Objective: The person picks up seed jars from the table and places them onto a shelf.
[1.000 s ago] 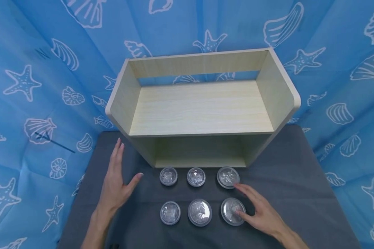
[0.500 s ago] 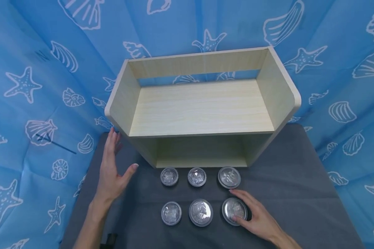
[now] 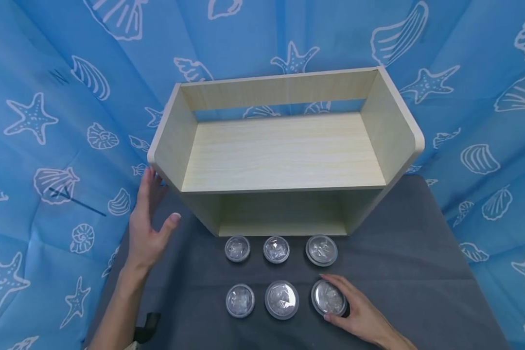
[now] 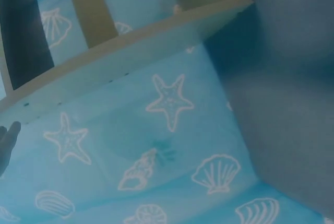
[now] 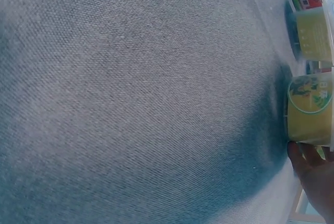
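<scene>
My right hand grips the front-right round lidded tub, its thumb at the near side and a finger at the far side. In the right wrist view this clear plastic tub has yellowish contents and a printed label; the fingers touch its side. The other tubs stand on the table in two rows, among them a front-middle tub and a back-right tub. My left hand is beside the left side panel of a pale wooden shelf, fingers extended, holding nothing. Only fingertips show in the left wrist view.
The two-tier shelf stands behind the tubs on a dark grey cloth. A blue curtain with shell and starfish prints encloses the back and sides. Something small and black is beside the left forearm.
My left hand has moved left and forward toward the shelf's side. The right hand's fingers have drawn back and closed round the front-right tub. The tubs look unmoved.
</scene>
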Tool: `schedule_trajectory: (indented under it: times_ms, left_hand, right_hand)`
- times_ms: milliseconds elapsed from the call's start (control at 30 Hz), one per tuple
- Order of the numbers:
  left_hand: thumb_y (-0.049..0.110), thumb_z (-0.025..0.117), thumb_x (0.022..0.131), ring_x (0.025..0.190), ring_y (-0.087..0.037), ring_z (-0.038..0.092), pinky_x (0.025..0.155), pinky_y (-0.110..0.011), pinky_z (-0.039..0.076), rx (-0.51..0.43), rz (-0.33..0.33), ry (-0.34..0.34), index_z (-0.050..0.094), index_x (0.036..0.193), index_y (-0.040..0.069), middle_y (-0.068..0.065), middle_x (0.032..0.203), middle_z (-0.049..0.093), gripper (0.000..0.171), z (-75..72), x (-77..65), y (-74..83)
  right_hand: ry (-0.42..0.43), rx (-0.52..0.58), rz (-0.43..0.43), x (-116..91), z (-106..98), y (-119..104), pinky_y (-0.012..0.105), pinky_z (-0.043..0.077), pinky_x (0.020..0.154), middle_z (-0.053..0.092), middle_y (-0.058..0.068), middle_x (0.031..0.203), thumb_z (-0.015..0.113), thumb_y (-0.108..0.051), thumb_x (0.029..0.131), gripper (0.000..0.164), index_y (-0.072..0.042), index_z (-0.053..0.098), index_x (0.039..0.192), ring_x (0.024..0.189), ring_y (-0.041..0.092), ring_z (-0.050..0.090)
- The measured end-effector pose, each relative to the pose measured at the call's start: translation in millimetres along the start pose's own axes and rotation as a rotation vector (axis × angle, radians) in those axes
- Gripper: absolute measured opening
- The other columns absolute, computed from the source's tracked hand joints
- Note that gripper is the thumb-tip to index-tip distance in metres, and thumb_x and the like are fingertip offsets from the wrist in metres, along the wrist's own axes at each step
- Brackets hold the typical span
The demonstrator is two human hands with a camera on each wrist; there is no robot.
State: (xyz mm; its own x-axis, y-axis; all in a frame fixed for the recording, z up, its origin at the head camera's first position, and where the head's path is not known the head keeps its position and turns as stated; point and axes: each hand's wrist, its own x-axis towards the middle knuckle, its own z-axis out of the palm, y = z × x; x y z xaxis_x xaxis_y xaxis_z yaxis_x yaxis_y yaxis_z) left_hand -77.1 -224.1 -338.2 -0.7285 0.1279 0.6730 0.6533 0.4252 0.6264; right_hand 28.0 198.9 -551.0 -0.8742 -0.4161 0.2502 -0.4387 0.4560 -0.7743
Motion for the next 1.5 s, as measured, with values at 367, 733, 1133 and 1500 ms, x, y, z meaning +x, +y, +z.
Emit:
schedule_trajectory:
  times_ms: [367,733,1133,1500]
  left_hand:
    - [0.041,0.066,0.093,0.145,-0.038,0.028,0.111,-0.042,0.037,-0.131,-0.002,0.014,0.020,0.156,-0.002,-0.015,0.161,0.025,0.089,-5.0,6.2,-20.6]
    - [0.024,0.063,0.095,0.145,-0.036,0.030,0.111,-0.043,0.036,-0.182,-0.047,-0.011,0.026,0.156,0.003,-0.012,0.160,0.030,0.074,-7.7,23.3,-13.6]
    - [0.028,0.057,0.101,0.141,-0.030,0.038,0.113,-0.041,0.033,-0.110,-0.103,0.040,0.042,0.150,0.006,-0.010,0.152,0.043,0.056,-12.8,37.5,-10.4]
    - [0.042,0.055,0.101,0.138,-0.028,0.041,0.106,-0.031,0.038,-0.178,-0.151,0.009,0.039,0.152,0.014,-0.009,0.152,0.043,0.061,-11.0,50.1,-8.6]
  right_hand:
    - [-0.026,-0.051,0.043,-2,0,-3,0.008,0.027,0.102,0.055,-0.003,0.136,0.093,-0.017,0.063,0.092,-0.013,0.050,0.145,0.123,0.014,0.053]
    - [-0.021,-0.114,-0.015,5,-8,-7,0.008,0.027,0.102,0.058,0.000,0.130,0.093,-0.017,0.062,0.092,-0.012,0.051,0.144,0.117,0.015,0.056]
    - [-0.076,-0.122,-0.042,30,-37,-21,0.011,0.028,0.105,0.054,-0.005,0.135,0.092,-0.020,0.067,0.089,-0.013,0.050,0.145,0.122,0.013,0.053]
    - [-0.125,-0.116,-0.050,52,-58,-36,0.018,0.037,0.102,0.052,-0.005,0.138,0.090,-0.028,0.072,0.088,-0.018,0.046,0.147,0.123,0.014,0.052]
